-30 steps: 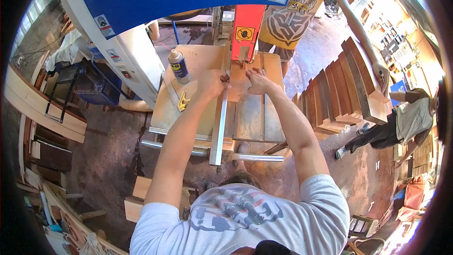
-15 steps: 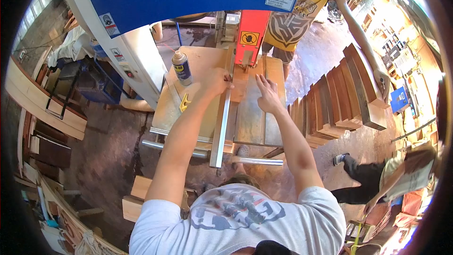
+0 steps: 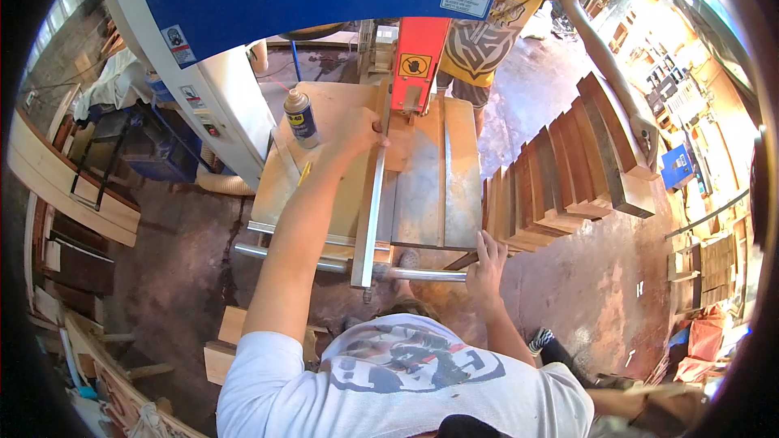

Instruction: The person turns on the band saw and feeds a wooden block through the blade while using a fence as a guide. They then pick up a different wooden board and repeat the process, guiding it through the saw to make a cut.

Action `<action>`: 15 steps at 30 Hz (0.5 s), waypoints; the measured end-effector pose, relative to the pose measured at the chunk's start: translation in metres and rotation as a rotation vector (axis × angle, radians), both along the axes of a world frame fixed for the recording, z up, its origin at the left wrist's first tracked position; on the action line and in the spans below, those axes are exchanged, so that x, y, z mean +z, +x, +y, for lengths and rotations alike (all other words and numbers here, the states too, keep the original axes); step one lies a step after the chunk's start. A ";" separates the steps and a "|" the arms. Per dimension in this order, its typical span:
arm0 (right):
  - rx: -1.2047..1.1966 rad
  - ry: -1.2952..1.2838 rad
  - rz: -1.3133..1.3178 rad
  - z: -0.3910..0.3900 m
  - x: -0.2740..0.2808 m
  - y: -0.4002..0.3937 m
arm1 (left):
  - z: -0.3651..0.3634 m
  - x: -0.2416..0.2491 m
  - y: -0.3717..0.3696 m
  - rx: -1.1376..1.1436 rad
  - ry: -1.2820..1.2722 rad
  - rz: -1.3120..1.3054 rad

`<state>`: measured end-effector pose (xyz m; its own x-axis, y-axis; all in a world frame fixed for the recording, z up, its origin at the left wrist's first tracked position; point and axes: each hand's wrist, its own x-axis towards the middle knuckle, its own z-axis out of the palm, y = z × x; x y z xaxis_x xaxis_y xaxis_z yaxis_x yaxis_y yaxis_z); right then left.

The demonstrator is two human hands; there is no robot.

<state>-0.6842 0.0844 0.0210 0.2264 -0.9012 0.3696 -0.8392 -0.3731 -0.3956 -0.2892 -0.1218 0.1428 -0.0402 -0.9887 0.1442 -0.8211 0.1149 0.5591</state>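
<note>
My left hand (image 3: 357, 131) is closed, fingers curled at the long metal fence (image 3: 371, 219) of a bandsaw; what they grip is hidden. Just right of those fingertips, a small wooden block (image 3: 398, 156) lies against the fence, below the red blade guard (image 3: 418, 69). My right hand (image 3: 487, 266) is at the front right corner of the saw table (image 3: 462, 186), fingers stretched out and close together. It is beside the end of the round metal rail (image 3: 426, 275), and nothing shows in it.
A spray can (image 3: 301, 120) stands on the table's left side. Curved wooden pieces (image 3: 560, 170) stand in a row at the right. A person in a yellow jersey (image 3: 487, 40) is behind the saw, one hand on the row. Wood blocks (image 3: 221, 361) lie at lower left.
My right hand has moved from beside the block back to the table's front corner. My left hand stays near the fence. A person at the right has moved down, mostly behind my shoulder.
</note>
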 end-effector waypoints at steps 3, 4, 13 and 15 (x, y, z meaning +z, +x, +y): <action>-0.055 0.016 -0.009 0.018 0.000 -0.003 | -0.006 -0.002 0.002 0.012 0.028 -0.005; -0.050 0.020 -0.012 0.022 -0.002 -0.004 | -0.007 0.000 0.003 0.016 0.056 -0.002; -0.043 0.005 -0.017 0.033 -0.021 -0.024 | -0.007 0.011 0.001 0.051 0.086 -0.098; -0.042 -0.007 -0.014 0.031 -0.030 -0.029 | -0.008 0.011 0.001 0.061 0.088 -0.120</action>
